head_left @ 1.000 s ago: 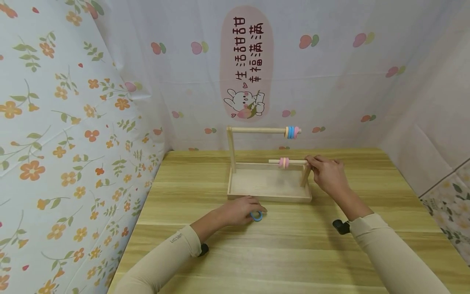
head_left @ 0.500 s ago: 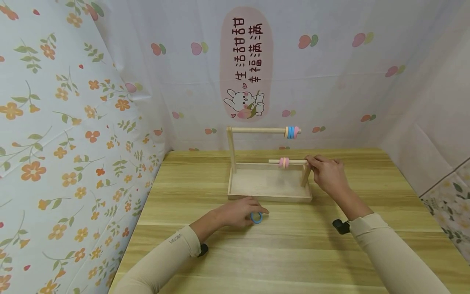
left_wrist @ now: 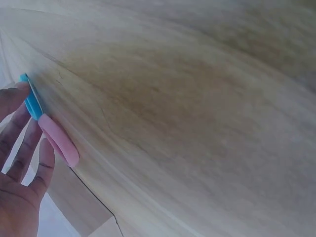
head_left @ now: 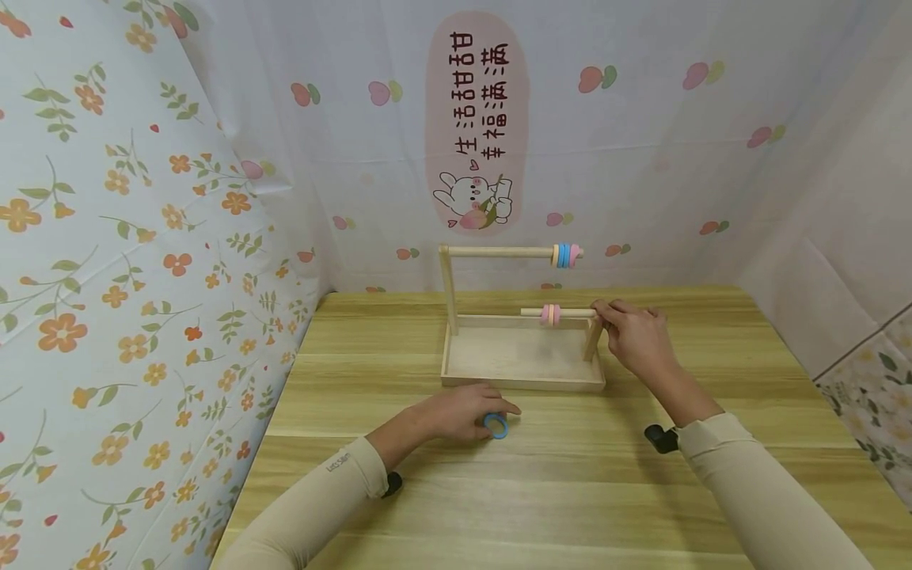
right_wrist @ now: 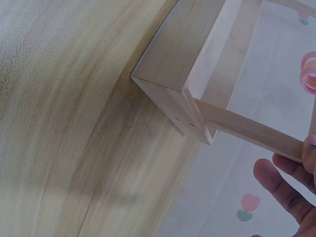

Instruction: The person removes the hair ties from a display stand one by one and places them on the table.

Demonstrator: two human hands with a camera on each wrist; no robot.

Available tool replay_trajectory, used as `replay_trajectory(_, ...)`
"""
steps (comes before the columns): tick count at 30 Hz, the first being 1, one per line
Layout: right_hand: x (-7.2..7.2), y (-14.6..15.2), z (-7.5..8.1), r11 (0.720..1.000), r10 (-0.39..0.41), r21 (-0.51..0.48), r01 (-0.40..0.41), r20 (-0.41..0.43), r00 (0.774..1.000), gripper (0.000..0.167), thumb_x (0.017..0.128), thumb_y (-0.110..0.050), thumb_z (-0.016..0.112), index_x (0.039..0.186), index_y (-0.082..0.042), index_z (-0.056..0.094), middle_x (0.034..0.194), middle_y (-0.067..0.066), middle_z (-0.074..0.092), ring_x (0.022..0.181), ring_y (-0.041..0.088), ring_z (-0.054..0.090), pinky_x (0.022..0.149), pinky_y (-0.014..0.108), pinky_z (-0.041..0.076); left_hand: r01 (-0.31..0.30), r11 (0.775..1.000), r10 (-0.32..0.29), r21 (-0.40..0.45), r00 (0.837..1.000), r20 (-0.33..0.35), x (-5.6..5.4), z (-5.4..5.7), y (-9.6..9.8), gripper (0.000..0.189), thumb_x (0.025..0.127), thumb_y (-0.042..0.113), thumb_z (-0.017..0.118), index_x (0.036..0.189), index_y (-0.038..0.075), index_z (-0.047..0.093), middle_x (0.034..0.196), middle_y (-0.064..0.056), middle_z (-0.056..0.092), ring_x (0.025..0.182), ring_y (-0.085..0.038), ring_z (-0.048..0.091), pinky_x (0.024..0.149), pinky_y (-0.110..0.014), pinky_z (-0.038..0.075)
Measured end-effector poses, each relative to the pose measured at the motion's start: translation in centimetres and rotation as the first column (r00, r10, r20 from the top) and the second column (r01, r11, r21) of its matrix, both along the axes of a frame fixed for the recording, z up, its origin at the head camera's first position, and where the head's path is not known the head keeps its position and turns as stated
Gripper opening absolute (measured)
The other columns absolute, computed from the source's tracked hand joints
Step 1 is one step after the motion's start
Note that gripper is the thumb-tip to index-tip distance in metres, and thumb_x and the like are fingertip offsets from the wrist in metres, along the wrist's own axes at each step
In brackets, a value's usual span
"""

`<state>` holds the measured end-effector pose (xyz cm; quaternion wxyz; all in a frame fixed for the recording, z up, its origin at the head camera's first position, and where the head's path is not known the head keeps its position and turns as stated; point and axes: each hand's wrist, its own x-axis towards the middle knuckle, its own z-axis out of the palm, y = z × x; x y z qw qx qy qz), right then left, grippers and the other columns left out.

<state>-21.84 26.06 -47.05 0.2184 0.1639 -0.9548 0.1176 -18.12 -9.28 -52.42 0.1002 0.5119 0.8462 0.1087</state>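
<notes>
My left hand is low over the table in front of a wooden rack. It pinches a blue ring between thumb and fingers. A pink ring lies against the other fingers in the left wrist view; the head view hides it. At the rack's right side, my right hand grips the top of the short post, where the lower rod starts. Pink and pale orange rings hang on that rod. The upper rod carries pale yellow, blue and pink rings near its free right end.
The rack's shallow tray stands on the wood-grain table. Its tall left post bears the upper rod. A patterned white curtain hangs behind, and floral cloth lines the left side.
The blue ring has tilted and shifted slightly down and toward me within my left hand's fingers. My right hand and the rack stay where they were.
</notes>
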Motion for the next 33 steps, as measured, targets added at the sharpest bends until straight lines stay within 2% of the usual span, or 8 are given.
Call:
replay_trajectory(10, 0.08, 0.00, 0.10, 1.000, 0.001, 0.004, -0.001, -0.003, 1.000, 0.025, 0.107, -0.007, 0.070, 0.130, -0.011, 0.078, 0.111, 0.012, 0.080, 0.081, 0.042, 0.076, 0.097, 0.088, 0.050, 0.009, 1.000, -0.009, -0.014, 1.000, -0.001, -0.15, 0.10, -0.46, 0.050, 0.106, 0.023, 0.077, 0.154, 0.019, 0.065, 0.122, 0.001, 0.075, 0.113, -0.013, 0.066, 0.105, -0.023, 0.055)
replay_trajectory(15, 0.14, -0.01, 0.24, 1.000, -0.003, 0.003, 0.003, 0.011, 1.000, 0.025, 0.107, -0.008, 0.070, 0.131, -0.012, 0.078, 0.113, 0.012, 0.080, 0.083, 0.043, 0.076, 0.098, 0.088, 0.049, 0.005, 1.000, -0.006, -0.023, 0.999, -0.035, -0.12, 0.12, -0.70, 0.049, 0.107, 0.026, 0.076, 0.153, 0.019, 0.065, 0.122, 0.001, 0.074, 0.113, -0.014, 0.066, 0.107, -0.024, 0.056)
replay_trajectory(23, 0.02, 0.09, -0.10, 1.000, 0.010, -0.001, -0.010, -0.038, 0.999, 0.025, 0.105, -0.008, 0.073, 0.129, -0.011, 0.079, 0.107, 0.012, 0.080, 0.081, 0.041, 0.076, 0.095, 0.085, 0.052, -0.036, 0.999, 0.033, -0.038, 0.998, -0.062, 0.04, 0.06, -0.81, 0.051, 0.103, 0.029, 0.081, 0.152, 0.021, 0.066, 0.134, -0.002, 0.069, 0.125, -0.018, 0.066, 0.112, -0.029, 0.055)
replay_trajectory(27, 0.02, 0.07, -0.12, 1.000, 0.008, -0.006, -0.009, -0.038, 0.999, 0.025, 0.105, -0.008, 0.073, 0.129, -0.011, 0.079, 0.107, 0.012, 0.079, 0.081, 0.041, 0.076, 0.094, 0.085, 0.052, -0.033, 0.999, 0.031, -0.030, 0.997, -0.065, -0.08, 0.05, -0.77, 0.051, 0.105, 0.032, 0.079, 0.152, 0.020, 0.066, 0.135, -0.002, 0.069, 0.124, -0.018, 0.067, 0.112, -0.029, 0.055)
replay_trajectory(33, 0.01, 0.14, -0.16, 1.000, 0.006, 0.003, -0.006, -0.038, 0.999, 0.024, 0.106, -0.009, 0.072, 0.129, -0.011, 0.079, 0.107, 0.011, 0.080, 0.082, 0.042, 0.077, 0.094, 0.085, 0.053, -0.068, 0.998, 0.068, 0.013, 0.998, -0.006, -0.64, 0.12, -0.68, 0.049, 0.110, 0.037, 0.070, 0.154, 0.017, 0.064, 0.143, -0.001, 0.069, 0.123, -0.015, 0.067, 0.110, -0.029, 0.056)
